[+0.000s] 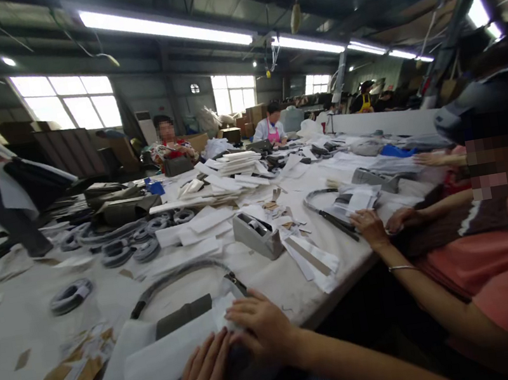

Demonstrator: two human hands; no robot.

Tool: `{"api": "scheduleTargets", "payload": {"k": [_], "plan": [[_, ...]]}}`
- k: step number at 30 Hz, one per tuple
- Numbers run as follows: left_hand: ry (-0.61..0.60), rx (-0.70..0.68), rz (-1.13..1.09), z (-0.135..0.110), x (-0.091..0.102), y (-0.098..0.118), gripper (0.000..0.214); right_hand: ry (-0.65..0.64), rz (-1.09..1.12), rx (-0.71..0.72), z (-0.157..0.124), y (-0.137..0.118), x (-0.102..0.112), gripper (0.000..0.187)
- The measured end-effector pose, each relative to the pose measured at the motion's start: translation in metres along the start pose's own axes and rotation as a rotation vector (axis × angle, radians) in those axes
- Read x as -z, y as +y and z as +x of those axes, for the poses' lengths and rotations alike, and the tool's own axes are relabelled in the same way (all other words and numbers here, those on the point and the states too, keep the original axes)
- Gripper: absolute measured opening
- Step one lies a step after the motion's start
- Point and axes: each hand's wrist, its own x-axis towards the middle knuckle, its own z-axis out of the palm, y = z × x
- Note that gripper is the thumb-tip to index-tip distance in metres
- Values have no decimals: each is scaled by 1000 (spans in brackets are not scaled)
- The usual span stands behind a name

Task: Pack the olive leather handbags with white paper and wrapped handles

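Near the table's front edge, my left hand (205, 377) lies with its fingers stretched out over a white sheet (165, 361) that looks like paper or thin foam. Just right of it, my right hand (266, 326) rests its extended fingers on a crumpled white wrapping (223, 309), fingertips close to the left ones. Between the sheets shows a flat dark grey-green piece (185, 316), perhaps part of a bag. Behind it curves a dark strap wrapped in clear film (176, 278), with a metal fitting by my right fingers. My left thumb and what lies under my palms are hidden.
A grey tape dispenser (257, 234) stands ahead, beside paper strips (311, 256). Coiled wrapped straps (72, 296) and white sheet stacks (235, 166) cover the table behind. Brown paper scraps (71, 373) lie left. A co-worker's hands (370, 226) handle a wrapped strap at right.
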Motion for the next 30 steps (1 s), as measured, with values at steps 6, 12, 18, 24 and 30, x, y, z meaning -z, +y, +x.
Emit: {"api": "scheduleTargets", "payload": {"k": [6,12,18,24,30], "plan": [[-205,89,-111,18,31,-13,50,-102,-177,131,-22,13,-14,64],[-370,82,99,20,65,-35,54,-45,-321,99,-7,39,16,57],[-365,110,89,-4,54,-39,48,205,113,-267,-35,6,12,27],[-288,137,11,-16,45,-43,48,175,1086,-768,-35,-28,-31,34],[-223,172,3,-16,54,-47,52,369,1740,-1002,-16,-49,-38,38]]}}
